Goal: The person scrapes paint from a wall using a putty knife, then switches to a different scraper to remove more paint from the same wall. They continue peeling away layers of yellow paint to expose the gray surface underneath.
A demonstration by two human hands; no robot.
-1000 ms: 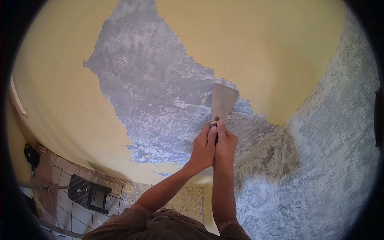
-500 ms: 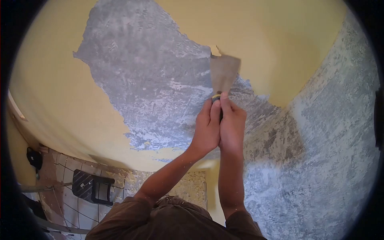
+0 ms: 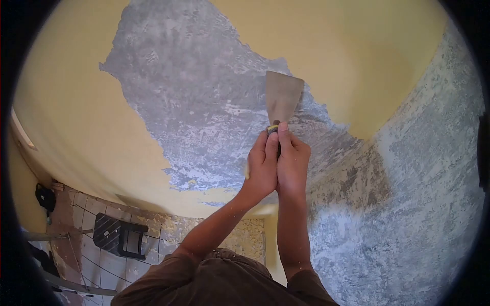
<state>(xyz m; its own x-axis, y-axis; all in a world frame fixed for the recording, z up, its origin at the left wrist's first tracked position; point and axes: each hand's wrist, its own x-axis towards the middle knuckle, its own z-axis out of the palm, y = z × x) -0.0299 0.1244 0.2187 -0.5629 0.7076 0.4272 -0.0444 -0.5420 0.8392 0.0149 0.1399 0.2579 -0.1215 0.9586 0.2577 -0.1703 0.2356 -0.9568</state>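
My left hand (image 3: pixel 263 166) and my right hand (image 3: pixel 293 160) are wrapped together round the dark handle of a wide scraper (image 3: pixel 283 97). Its flat metal blade points up and lies over the grey bare patch (image 3: pixel 189 92) of the wall, just left of the patch's ragged right edge. Yellow paint (image 3: pixel 347 56) surrounds the patch. A small yellow flake (image 3: pixel 247 172) shows beside my left hand. Most of the handle is hidden by my fingers.
A grey, scraped wall surface (image 3: pixel 408 204) curves along the right. Down at the lower left are a black step stool (image 3: pixel 120 235) on the tiled floor, a black bag (image 3: pixel 45 198) and metal bars (image 3: pixel 76 286). Yellow debris (image 3: pixel 240 237) lies below my arms.
The paint flap at the blade's edge has come off the wall, leaving more grey there. The blade has shifted slightly down from the paint edge, and a yellow flake now shows by my left hand.
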